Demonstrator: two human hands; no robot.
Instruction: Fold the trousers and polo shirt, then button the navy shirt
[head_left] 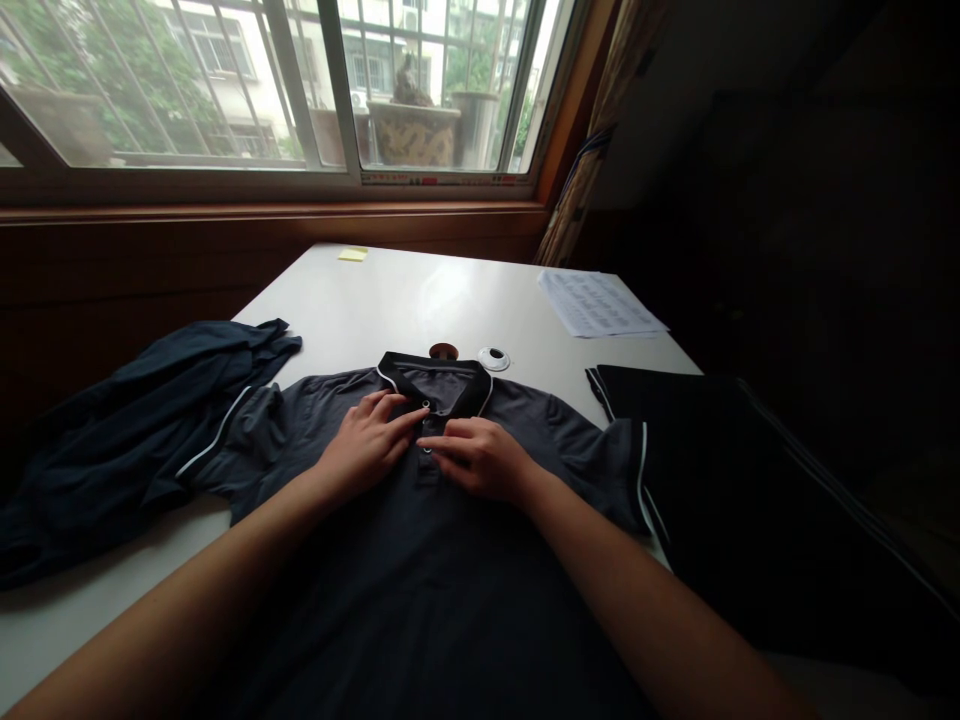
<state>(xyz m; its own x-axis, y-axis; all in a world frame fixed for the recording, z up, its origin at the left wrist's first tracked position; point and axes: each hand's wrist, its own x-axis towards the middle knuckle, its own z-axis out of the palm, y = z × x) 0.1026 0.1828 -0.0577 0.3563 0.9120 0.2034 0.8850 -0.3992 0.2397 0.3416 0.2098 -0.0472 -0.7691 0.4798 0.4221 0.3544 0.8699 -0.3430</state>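
A dark grey polo shirt [450, 560] with a black collar and white piping lies spread face up before me, sleeves out to both sides. My left hand [373, 437] rests palm down on its chest, fingers stretched toward the button placket [426, 470] just below the collar. From the other side my right hand [480, 455] touches the same placket, its index finger extended beside a pale button and its other fingers partly curled. No cloth is visibly gripped by either hand. Another pale button shows near my left fingertips.
The shirt lies on a white table [420, 290]. Crumpled dark blue clothing [135, 420] is at left, black trousers or similar folded cloth [750, 500] at right. Farther back are printed sheets [600, 303], a yellow sticky note [352, 255], a cable hole [443, 351] and a round white cap [493, 358].
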